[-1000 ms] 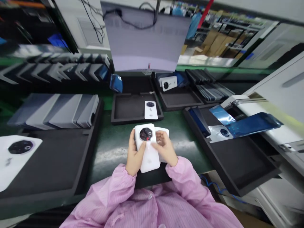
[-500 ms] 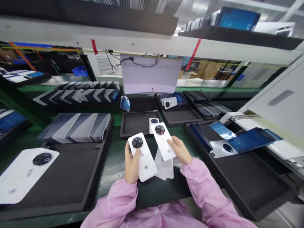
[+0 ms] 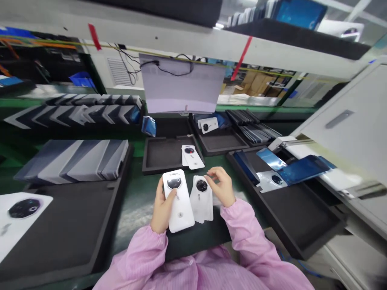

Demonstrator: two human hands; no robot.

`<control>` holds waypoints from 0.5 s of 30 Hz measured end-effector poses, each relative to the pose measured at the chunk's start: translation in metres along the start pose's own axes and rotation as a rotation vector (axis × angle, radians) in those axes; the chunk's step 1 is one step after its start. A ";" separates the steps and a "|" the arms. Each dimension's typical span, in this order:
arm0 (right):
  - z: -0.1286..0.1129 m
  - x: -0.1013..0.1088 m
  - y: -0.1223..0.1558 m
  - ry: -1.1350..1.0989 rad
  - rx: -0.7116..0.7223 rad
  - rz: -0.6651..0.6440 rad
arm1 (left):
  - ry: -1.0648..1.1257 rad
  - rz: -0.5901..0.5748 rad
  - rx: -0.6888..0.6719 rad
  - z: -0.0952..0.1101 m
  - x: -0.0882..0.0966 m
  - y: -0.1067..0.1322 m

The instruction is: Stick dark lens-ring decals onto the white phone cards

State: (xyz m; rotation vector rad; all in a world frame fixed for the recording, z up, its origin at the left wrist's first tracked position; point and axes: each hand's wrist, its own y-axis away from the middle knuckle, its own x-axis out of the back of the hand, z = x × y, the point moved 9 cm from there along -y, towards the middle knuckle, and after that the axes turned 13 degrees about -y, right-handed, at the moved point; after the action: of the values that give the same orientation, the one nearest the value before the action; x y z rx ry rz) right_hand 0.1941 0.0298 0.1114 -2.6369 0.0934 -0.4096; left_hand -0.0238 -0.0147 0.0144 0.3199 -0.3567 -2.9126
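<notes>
My left hand (image 3: 161, 208) is closed round a white phone back cover (image 3: 179, 203) with a dark round camera ring, held upright over the green bench. Just right of it, a small stack of the same white covers (image 3: 202, 198) lies on the bench edge. My right hand (image 3: 223, 187) hovers at the stack's upper right corner, thumb and fingers curled into a pinch. I cannot tell if they grip the top cover. Two more white covers (image 3: 192, 156) lie overlapped on the black foam tray (image 3: 160, 155) behind.
A large black foam tray (image 3: 66, 225) on the left holds grey stacked parts (image 3: 75, 161) and a white cover (image 3: 18, 213). Another black tray (image 3: 299, 213) on the right carries blue films (image 3: 302, 169). A white machine (image 3: 347, 133) stands far right, a pale panel (image 3: 181, 84) at the back.
My right hand has set its white cover down on the middle tray and pulled back to the stack. The left hand still holds its cover. The view shifted slightly.
</notes>
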 end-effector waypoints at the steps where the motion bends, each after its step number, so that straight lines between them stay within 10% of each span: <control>1: -0.006 0.001 0.009 -0.057 0.031 0.012 | -0.053 -0.017 -0.018 -0.001 0.001 -0.003; 15: 0.042 0.003 0.044 -0.497 -0.214 0.045 | -1.189 0.067 -0.340 -0.005 0.036 -0.026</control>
State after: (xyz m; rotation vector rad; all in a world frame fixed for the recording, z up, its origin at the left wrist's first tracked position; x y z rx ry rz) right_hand 0.2096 0.0086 0.0564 -2.8550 0.0363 0.2916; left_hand -0.0611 0.0011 -0.0041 -1.4502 0.0065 -2.6552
